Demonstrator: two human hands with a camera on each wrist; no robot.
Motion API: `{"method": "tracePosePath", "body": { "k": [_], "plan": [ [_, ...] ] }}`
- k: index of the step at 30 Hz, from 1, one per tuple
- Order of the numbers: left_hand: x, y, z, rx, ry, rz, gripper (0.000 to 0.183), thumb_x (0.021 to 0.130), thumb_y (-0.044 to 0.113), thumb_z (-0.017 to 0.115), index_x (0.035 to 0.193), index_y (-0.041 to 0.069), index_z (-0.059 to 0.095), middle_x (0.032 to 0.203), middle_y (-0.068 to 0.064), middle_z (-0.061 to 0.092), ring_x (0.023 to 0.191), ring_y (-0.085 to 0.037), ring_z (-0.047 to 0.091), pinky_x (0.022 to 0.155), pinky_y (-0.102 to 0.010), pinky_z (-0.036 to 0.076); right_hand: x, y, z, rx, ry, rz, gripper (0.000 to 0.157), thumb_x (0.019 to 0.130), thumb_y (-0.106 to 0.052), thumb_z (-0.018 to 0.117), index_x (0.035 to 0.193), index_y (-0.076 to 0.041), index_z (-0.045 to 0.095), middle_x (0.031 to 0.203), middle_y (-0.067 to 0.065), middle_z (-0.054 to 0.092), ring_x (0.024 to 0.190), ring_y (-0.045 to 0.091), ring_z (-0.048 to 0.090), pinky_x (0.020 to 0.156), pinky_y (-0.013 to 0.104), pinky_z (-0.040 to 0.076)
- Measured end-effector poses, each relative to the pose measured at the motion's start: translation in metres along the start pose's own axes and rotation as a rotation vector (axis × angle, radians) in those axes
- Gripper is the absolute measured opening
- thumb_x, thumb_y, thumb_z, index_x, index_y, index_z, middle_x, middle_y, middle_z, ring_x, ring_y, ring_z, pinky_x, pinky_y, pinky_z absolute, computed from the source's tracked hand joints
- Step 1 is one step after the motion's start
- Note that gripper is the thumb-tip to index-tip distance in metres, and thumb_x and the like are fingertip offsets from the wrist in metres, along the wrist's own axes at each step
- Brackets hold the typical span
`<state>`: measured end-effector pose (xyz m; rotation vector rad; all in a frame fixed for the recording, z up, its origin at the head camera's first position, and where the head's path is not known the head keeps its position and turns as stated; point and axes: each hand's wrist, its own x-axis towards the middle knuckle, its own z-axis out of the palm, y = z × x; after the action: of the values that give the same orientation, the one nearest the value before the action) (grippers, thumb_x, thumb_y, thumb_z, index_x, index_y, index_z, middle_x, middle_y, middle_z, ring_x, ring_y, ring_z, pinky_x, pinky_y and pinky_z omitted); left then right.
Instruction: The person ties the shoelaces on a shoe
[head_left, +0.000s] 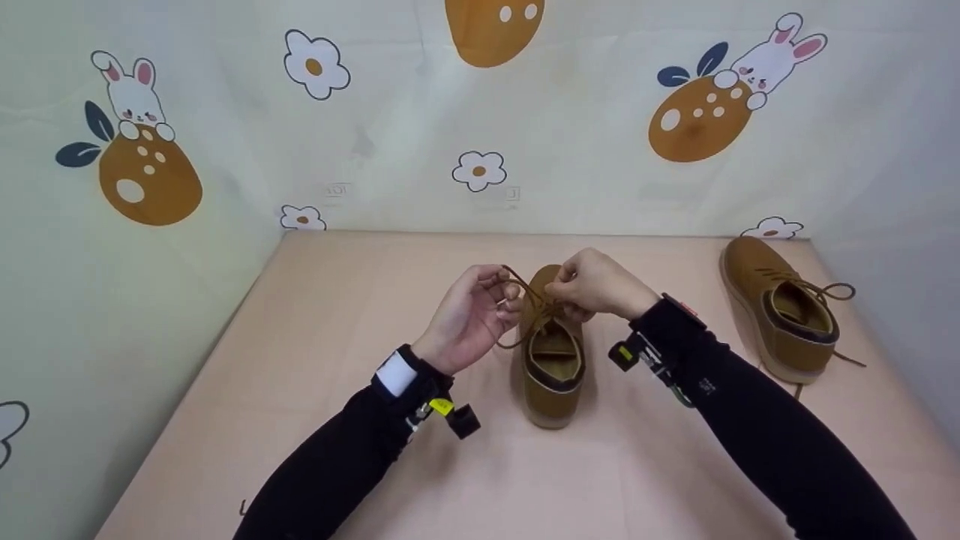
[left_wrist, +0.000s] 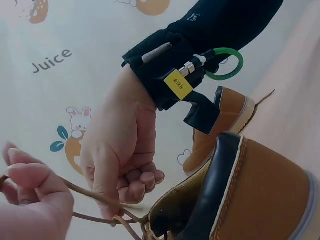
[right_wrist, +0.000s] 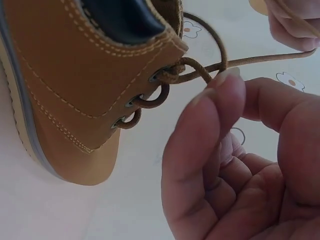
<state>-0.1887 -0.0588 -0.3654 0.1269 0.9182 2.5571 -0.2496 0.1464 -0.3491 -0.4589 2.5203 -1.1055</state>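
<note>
A brown lace-up shoe (head_left: 553, 401) stands on the table with its heel toward me and its opening facing up. To its left, my left hand (head_left: 474, 319) holds a stretch of brown shoelace (left_wrist: 90, 193) between curled fingers, drawn away from the eyelets. Over the lacing, my right hand (head_left: 604, 286) pinches the lace between thumb and fingertips, close to the top eyelet (right_wrist: 156, 75) in the right wrist view. The laces cross between the two hands. From the head view, the right hand covers part of the crossing.
A matching brown shoe (head_left: 787, 345) stands at the table's right side, its lace in a loop with loose ends trailing. The pale pink table (head_left: 322, 390) meets a printed cloth backdrop (head_left: 390, 112) at the back. A small dark piece (head_left: 242, 508) shows at the lower left.
</note>
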Motion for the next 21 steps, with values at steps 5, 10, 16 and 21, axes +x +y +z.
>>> {"method": "tracePosePath", "body": {
  "k": [5,10,16,21],
  "plan": [
    [-0.001,-0.006,-0.005,0.097,-0.004,0.015,0.019,0.101,0.014,0.043,0.091,0.007,0.057,0.08,-0.004,0.061,0.069,-0.014,0.053,0.063,-0.019,0.042,0.001,0.004,-0.002,0.032,-0.022,-0.01,0.018,0.096,-0.011,0.063,0.086,0.002,0.069,0.066,0.008,0.067,0.056,0.014,0.066,0.056,0.03,0.057],
    [-0.001,-0.018,-0.016,0.28,0.013,-0.047,0.01,0.103,0.012,0.05,0.103,0.004,0.056,0.094,-0.007,0.071,0.073,-0.013,0.061,0.066,-0.019,0.05,0.0,0.003,-0.004,0.002,-0.034,-0.016,0.018,0.096,-0.013,0.064,0.087,0.001,0.07,0.067,0.008,0.068,0.058,0.015,0.066,0.057,0.03,0.057],
    [-0.001,-0.033,-0.023,0.658,0.003,-0.16,0.02,0.099,0.016,0.063,0.104,-0.004,0.063,0.078,-0.003,0.069,0.055,-0.008,0.055,0.051,-0.017,0.043,-0.001,0.002,-0.006,-0.083,-0.015,-0.046,0.021,0.094,-0.019,0.066,0.084,-0.002,0.073,0.07,0.008,0.068,0.058,0.016,0.061,0.059,0.034,0.055],
    [0.004,-0.025,-0.028,0.86,0.076,-0.218,0.047,0.096,0.042,0.064,0.106,-0.003,0.07,0.058,0.003,0.052,0.044,-0.006,0.043,0.04,-0.018,0.028,-0.002,0.001,-0.004,-0.087,-0.021,-0.044,0.02,0.094,-0.021,0.066,0.085,-0.003,0.072,0.073,0.008,0.067,0.057,0.016,0.059,0.054,0.028,0.051]
  ]
}}
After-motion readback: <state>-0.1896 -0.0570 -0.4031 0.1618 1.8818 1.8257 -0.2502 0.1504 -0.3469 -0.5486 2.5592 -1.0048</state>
